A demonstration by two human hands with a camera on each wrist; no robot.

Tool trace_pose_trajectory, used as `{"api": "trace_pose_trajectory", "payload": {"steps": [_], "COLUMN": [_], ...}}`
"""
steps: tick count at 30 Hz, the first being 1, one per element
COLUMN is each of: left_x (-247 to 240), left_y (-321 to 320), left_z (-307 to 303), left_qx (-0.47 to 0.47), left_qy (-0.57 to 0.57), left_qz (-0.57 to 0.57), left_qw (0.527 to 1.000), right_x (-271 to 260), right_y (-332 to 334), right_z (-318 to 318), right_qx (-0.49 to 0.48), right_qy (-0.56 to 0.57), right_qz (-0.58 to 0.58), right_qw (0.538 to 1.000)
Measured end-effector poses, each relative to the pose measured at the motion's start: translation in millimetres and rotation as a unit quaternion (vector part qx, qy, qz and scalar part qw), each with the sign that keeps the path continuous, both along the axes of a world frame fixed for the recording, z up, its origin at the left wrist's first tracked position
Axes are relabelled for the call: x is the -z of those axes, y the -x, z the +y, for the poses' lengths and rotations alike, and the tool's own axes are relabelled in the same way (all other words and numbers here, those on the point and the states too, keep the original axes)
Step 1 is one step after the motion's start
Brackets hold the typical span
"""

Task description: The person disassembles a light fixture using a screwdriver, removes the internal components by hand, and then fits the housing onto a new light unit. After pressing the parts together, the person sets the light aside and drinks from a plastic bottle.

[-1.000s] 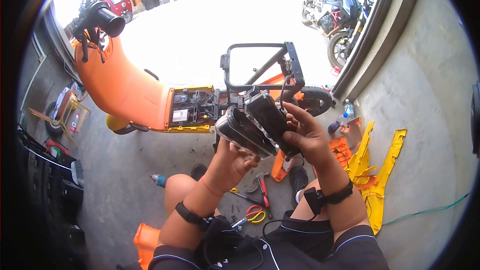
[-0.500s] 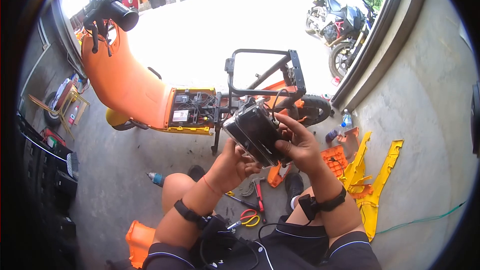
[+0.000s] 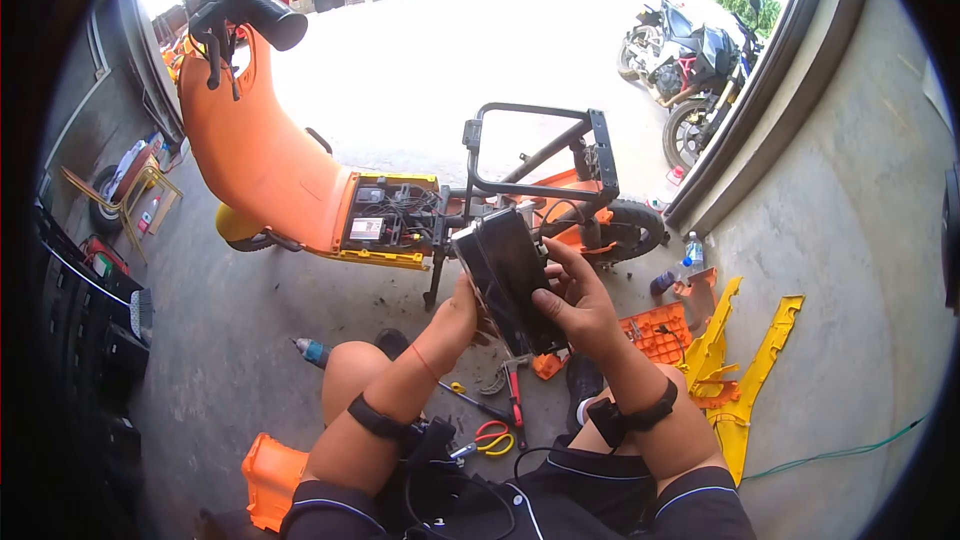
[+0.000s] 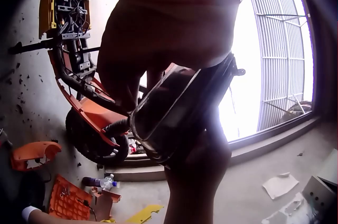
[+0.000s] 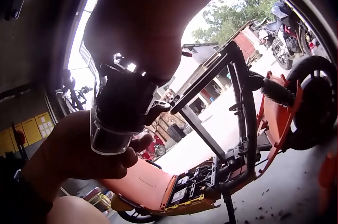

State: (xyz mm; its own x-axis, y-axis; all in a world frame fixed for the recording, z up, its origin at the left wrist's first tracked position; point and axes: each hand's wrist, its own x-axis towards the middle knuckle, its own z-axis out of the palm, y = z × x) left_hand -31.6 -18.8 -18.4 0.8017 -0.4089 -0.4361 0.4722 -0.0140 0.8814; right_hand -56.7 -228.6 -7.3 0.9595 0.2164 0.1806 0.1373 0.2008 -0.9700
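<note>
A flat black case [image 3: 503, 270] is held between both hands above the knees, lying against a clear-edged housing [image 3: 487, 308] under its left side. My left hand [image 3: 452, 322] grips the housing from the left, its fingers mostly hidden beneath. My right hand [image 3: 585, 302] holds the case's right side, thumb on top. The left wrist view has the housing [image 4: 158, 113] between the left hand [image 4: 169, 39] above and the right hand [image 4: 199, 155] below. The right wrist view shows the left hand [image 5: 84, 147] round the clear end [image 5: 110, 140]; the right hand [image 5: 140, 29] is dark.
A partly stripped orange scooter [image 3: 265, 165] stands ahead, its black frame [image 3: 540, 188] just beyond the case. Pliers or scissors [image 3: 494, 438], a hammer [image 3: 515, 395] and a drill [image 3: 312, 351] lie on the floor. Yellow panels [image 3: 765, 370] and an orange grid [image 3: 655, 332] lie right.
The black case and the clear-edged housing, tilted apart a second ago, now lie together. Both hands have turned the pair more upright in view and keep hold. The head view has shifted slightly.
</note>
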Motion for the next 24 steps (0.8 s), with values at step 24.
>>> {"api": "trace_pose_trajectory", "payload": {"steps": [24], "left_x": [-1.8], "left_y": [10.9], "left_z": [-15.5], "left_qx": [-0.071], "left_qy": [0.179], "left_qz": [-0.1], "left_qw": [0.976], "right_x": [15.9], "right_y": [12.4], "right_z": [38.5], "right_qx": [0.048], "right_qy": [0.048], "right_qz": [-0.033], "right_qw": [0.997]}}
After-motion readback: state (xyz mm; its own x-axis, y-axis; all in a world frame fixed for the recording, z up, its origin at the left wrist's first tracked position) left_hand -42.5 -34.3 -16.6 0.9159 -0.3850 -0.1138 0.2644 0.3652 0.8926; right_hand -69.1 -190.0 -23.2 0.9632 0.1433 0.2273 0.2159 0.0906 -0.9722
